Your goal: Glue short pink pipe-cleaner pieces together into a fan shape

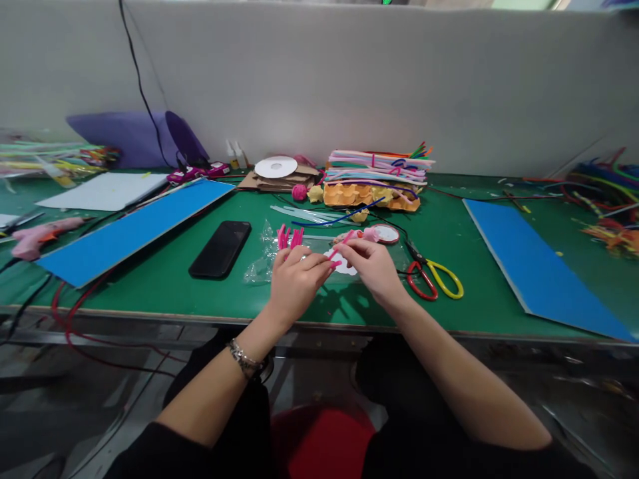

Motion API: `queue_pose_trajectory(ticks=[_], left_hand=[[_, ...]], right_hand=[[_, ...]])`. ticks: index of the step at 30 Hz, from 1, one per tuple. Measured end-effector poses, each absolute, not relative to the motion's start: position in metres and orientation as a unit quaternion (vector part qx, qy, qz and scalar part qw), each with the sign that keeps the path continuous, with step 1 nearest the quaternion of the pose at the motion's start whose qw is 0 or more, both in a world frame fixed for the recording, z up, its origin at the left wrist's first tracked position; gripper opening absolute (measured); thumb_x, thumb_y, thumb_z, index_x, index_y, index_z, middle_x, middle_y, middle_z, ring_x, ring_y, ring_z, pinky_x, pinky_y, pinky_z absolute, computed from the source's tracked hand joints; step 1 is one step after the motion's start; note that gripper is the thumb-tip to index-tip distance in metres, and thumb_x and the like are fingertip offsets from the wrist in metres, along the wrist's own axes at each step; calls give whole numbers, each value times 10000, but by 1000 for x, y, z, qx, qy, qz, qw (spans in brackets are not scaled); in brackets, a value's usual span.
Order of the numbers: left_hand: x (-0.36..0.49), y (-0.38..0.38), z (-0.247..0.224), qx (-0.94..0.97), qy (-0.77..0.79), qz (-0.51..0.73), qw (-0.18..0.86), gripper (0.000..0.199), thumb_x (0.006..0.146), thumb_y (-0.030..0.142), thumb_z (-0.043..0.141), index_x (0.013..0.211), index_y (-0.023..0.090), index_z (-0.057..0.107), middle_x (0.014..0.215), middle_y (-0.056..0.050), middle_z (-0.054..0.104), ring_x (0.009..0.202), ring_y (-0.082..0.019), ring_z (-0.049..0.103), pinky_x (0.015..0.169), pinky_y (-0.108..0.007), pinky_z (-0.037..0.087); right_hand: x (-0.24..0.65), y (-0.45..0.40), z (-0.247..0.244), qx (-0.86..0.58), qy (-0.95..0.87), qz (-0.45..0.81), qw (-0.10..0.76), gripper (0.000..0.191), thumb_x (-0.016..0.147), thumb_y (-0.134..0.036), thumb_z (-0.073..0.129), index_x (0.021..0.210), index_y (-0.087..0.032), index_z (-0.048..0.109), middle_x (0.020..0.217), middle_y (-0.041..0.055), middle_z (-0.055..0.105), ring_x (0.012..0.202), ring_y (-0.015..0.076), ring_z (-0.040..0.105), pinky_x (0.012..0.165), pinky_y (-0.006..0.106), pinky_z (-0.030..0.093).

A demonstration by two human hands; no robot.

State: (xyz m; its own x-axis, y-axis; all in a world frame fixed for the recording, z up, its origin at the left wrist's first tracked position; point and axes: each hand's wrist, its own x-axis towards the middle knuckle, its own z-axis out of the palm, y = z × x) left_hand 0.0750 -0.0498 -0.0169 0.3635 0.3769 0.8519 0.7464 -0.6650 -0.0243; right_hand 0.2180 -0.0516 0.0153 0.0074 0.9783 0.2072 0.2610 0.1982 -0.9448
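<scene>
Pink stem, slim and fuzzy-looking, is held between both hands over the near middle of the bench, slanting up toward the far right. The left hand's grip is closed on its lower end, and a short pink tip shows at the fingers there. The right hand's grip pinches the stem between thumb and fingertips, just beside the left.

Just beyond the left hand lies a cluster of short pink pieces, with clear plastic around and under it. A white paper shape shows partly behind the fingers. To the right of the right hand are scissors with one red and one yellow handle; to the left lies a black phone. Farther back, colored stems are stacked above a yellow-orange egg carton, with a white disc to their left. Blue boards lie at left and right, and a pink glue gun sits at far left.
</scene>
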Motion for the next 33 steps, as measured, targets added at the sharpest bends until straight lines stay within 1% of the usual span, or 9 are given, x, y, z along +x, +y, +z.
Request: queue_pose_trajectory(ticks=[3, 6, 11, 14, 17, 20, 23, 30, 33], left_hand=[[76, -54, -16, -787, -352, -433, 263, 69, 756, 254, 586, 746, 241, 653, 750, 74, 715, 710, -154, 518, 690, -321, 281], [75, -55, -17, -792, -363, -424, 248, 103, 785, 247, 550, 767, 267, 649, 780, 66, 717, 726, -163, 526, 703, -336, 251], [74, -52, -19, -812, -400, -420, 59, 157, 805, 299, 507, 784, 319, 661, 842, 25, 710, 821, -192, 539, 758, -365, 226], [74, -52, -20, -804, -410, -430, -5, 160, 802, 316, 506, 792, 327, 666, 852, 15, 704, 854, -200, 536, 786, -369, 223], [73, -53, -19, -808, -406, -428, -9, 156, 799, 317, 512, 800, 328, 667, 856, 16, 705, 845, -196, 537, 773, -362, 221], [72, -54, -19, -822, -390, -414, 27, 152, 798, 314, 516, 800, 324, 668, 851, 27, 711, 822, -191, 541, 737, -354, 220], [71, -56, -18, -830, -378, -405, 57, 155, 801, 306, 514, 799, 315, 668, 847, 36, 717, 817, -187, 548, 731, -354, 212], [69, -59, -15, -837, -369, -405, -6, 157, 794, 318, 520, 796, 319, 677, 850, 24, 712, 848, -190, 548, 752, -354, 234], [72, -60, -15, -851, -350, -391, -7, 167, 798, 305, 515, 784, 311, 681, 842, 21, 713, 848, -183, 548, 737, -344, 252]], right_hand=[[217, -52, 15, -516, -594, 371, 494, 258, 628, -396, 604, 591, -141, 589, 506, -41, 470, 485, 62, 373, 461, 216, 297], [216, -52, 13, -523, -568, 393, 499, 287, 598, -429, 619, 583, -144, 588, 493, -38, 473, 479, 67, 388, 457, 218, 298], [216, -54, 10, -500, -525, 471, 503, 342, 574, -485, 623, 608, -146, 592, 507, -48, 449, 468, 52, 356, 451, 214, 285], [217, -56, 10, -487, -524, 490, 499, 367, 569, -504, 624, 623, -143, 591, 507, -51, 445, 467, 51, 354, 455, 215, 287], [219, -56, 12, -490, -554, 457, 494, 360, 594, -506, 611, 601, -149, 568, 489, -53, 432, 470, 57, 356, 456, 216, 279], [222, -56, 14, -491, -603, 403, 483, 358, 648, -505, 576, 557, -162, 526, 483, -48, 421, 470, 64, 351, 456, 221, 276], [223, -57, 16, -475, -660, 343, 471, 345, 705, -488, 542, 575, -168, 522, 508, -39, 440, 478, 70, 350, 466, 224, 283], [226, -58, 14, -465, -709, 255, 465, 349, 763, -471, 492, 565, -184, 474, 529, -29, 447, 487, 82, 353, 480, 229, 286], [229, -57, 13, -475, -719, 202, 464, 317, 778, -413, 492, 557, -188, 460, 544, -18, 457, 509, 94, 377, 508, 236, 302]])
